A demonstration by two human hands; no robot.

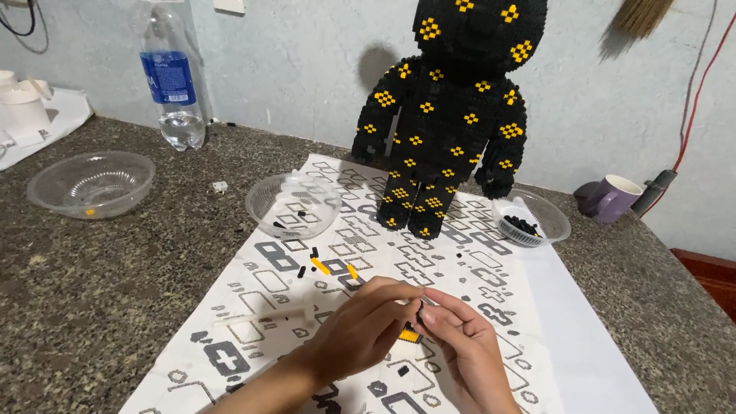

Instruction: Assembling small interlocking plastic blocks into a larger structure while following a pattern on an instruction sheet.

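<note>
- At the far left I see a white appliance on a white cloth, partly cut off by the frame edge.
- Next comes a clear bowl on the speckled stone tabletop, with a tiny yellow piece inside it.
- Behind it, by the wall, a clear water bottle with a blue label stands upright.
- A second clear bowl sits on the upper left corner of the patterned white sheet, holding a few small black bits.
- Loose yellow and black bricks lie on the sheet just below that bowl.
- A thin white stick lies flat on the sheet, just left of my left hand.
- My left hand is curled, fingertips pinched together against my right hand.
- Between the two hands I pinch a small black brick, held just above the sheet.
- My right hand is also closed in a pinch on that same brick.
- A small yellow-and-black assembly lies on the sheet directly beneath the hands.
- The tall black block figure with yellow diamond spots stands upright at the top of the sheet.
- To its right a small clear bowl holds black pieces.
- Farthest right, a purple mug lies tipped on its side near the wall.
</note>
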